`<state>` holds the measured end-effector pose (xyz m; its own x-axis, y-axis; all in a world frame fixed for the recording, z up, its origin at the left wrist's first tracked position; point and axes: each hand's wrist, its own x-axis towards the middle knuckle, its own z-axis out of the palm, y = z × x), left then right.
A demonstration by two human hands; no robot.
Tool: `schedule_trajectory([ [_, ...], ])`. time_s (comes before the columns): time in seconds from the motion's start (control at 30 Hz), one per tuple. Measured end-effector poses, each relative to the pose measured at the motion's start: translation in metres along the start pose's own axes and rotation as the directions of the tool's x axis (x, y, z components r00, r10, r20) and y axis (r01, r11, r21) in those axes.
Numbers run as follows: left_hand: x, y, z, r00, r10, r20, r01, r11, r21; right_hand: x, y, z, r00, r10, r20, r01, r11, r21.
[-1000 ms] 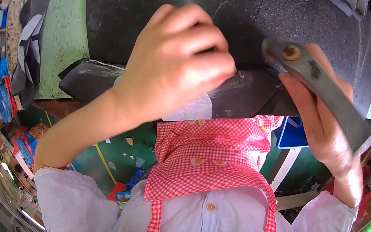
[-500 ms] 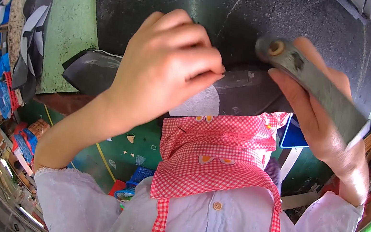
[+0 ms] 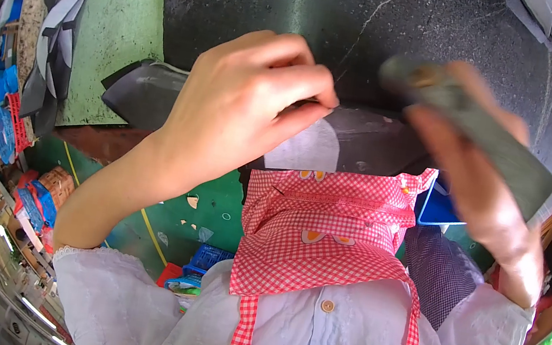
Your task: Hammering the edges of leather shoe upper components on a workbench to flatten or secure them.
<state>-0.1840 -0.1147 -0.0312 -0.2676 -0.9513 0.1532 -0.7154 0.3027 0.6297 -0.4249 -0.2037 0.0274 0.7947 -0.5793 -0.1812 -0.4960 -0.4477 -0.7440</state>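
Note:
My left hand [image 3: 241, 98] is closed in a pinch at the near edge of the dark work surface. Its fingertips press at a long strip of black sheet material [image 3: 375, 141], which looks like leather. Beside the fingers, a pale grey rounded patch [image 3: 309, 145] shows on that strip. My right hand [image 3: 469, 160], smeared by motion, is wrapped round a hammer [image 3: 498, 139], raised above the strip's right part. Its long grey metal head lies toward me, with a round wooden handle end showing in it. The rest of the handle is hidden.
The black work slab [image 3: 266, 5] has a pale crack across it. A green board [image 3: 122, 25] lies at its left, with dark and pale cut pieces [image 3: 64, 30] beyond. More grey pieces [image 3: 539, 15] lie at the far right. A blue basket [image 3: 208, 259] stands below.
The hammer and my right hand have shifted slightly and are more blurred. My left hand stays pinched at the strip. The whole view has moved a little.

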Motion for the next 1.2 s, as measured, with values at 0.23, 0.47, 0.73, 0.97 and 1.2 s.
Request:
schedule_trajectory([
  [0.23,0.040,0.023,0.038,0.993,0.060,-0.104,-0.061,0.998,-0.007,-0.054,0.002,-0.026,0.970,0.005,-0.243,0.025,0.992,0.120],
  [0.47,0.045,0.020,0.031,1.000,-0.005,-0.015,0.004,1.000,-0.017,-0.052,0.005,-0.017,0.919,0.372,0.129,-0.376,0.927,0.012],
  [0.73,0.067,0.014,0.043,0.996,0.065,-0.055,-0.054,0.983,0.176,-0.049,0.012,-0.021,0.937,0.312,0.155,-0.323,0.945,0.053],
  [0.97,0.051,0.001,0.019,0.994,0.047,0.103,-0.036,0.994,-0.107,-0.048,0.036,-0.028,0.978,0.186,0.092,-0.198,0.970,0.139],
  [1.2,0.043,0.006,0.030,0.965,0.260,-0.044,-0.251,0.957,0.144,-0.032,0.028,-0.017,0.998,-0.029,-0.048,0.029,1.000,-0.010],
])
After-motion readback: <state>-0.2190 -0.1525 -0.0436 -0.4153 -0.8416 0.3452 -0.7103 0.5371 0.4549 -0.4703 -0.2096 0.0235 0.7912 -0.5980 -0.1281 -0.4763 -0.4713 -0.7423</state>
